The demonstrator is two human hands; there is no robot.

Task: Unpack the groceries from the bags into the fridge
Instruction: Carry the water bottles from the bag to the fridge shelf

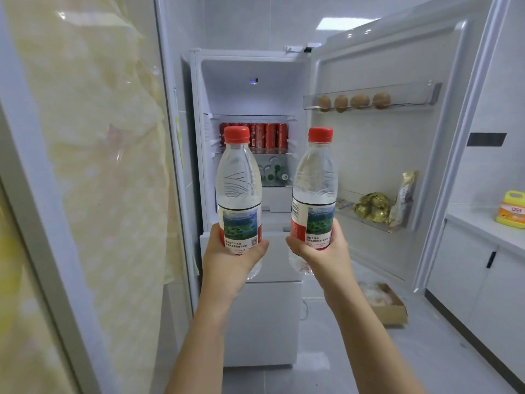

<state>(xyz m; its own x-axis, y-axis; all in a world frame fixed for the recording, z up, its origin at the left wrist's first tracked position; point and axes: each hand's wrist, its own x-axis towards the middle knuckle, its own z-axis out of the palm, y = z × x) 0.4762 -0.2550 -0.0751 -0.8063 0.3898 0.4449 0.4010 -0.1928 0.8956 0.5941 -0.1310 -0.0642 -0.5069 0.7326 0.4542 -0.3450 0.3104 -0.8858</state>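
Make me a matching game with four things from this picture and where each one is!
Things:
1. red cans
2. brown round things
3. gold packets
4. water bottles

Places:
A. upper door shelf
B. held up, one in the left hand, one in the right hand
C. inner glass shelf
D. lower door shelf

Pairs: 1-C, 2-A, 3-D, 4-B
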